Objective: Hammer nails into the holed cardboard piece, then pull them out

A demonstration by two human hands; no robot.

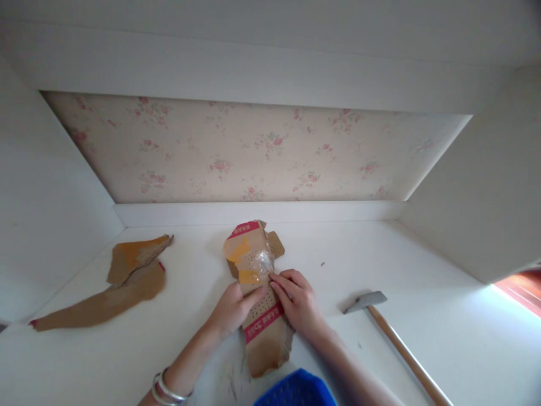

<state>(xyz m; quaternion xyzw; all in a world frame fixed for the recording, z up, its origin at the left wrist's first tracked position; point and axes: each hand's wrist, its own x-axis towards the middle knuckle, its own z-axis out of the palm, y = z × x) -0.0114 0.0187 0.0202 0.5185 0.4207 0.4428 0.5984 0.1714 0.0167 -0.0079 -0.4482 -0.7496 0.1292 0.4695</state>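
Note:
A torn piece of brown cardboard (pixel 264 356) with red printed bands and many small punched holes lies lengthwise in front of me. Transparent tape (pixel 262 261) shines on its upper half, beside orange-yellow patches. My left hand (pixel 234 309) grips the cardboard's left edge, thumb on top and the other fingers hidden beneath. At the right edge, just below the tape, my right hand (pixel 296 299) has its thumb and fingers pinched together on the cardboard. Whether a bit of tape is also between those fingertips, I cannot tell.
Torn cardboard scraps (pixel 137 276) lie to the left on the white surface (pixel 338 248). A hammer (pixel 393 332) with a wooden handle rests at the right. A blue perforated basket (pixel 296 390) stands at the near edge. White side panels and a floral-patterned back (pixel 270 152) enclose the space.

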